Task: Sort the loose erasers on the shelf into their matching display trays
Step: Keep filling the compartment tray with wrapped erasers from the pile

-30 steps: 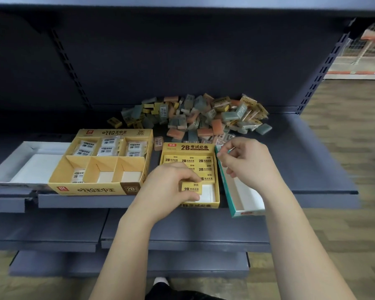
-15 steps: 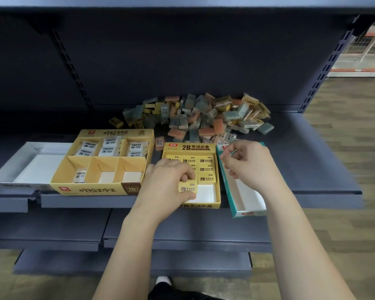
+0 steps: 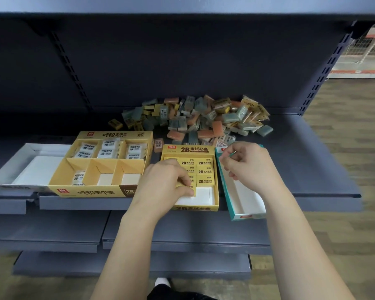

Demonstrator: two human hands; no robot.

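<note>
Yellow 2B eraser (image 3: 188,188), pinched in my left hand (image 3: 167,182), has slid up against the filled rows of the yellow tray (image 3: 195,208), 6 o'clock from the loose pile (image 3: 204,121), nearly seated; right hand (image 3: 247,166) pinches an unidentifiable thin item (image 3: 233,153).

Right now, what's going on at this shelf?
A person is sorting erasers. The left hand pinches a yellow eraser, setting it into the small yellow 2B tray, whose front row is partly bare. The right hand hovers over the teal tray, at its far end, pinching a small thing too hidden to identify. The loose pile lies behind on the shelf; the big compartment tray to the left is partly filled.
</note>
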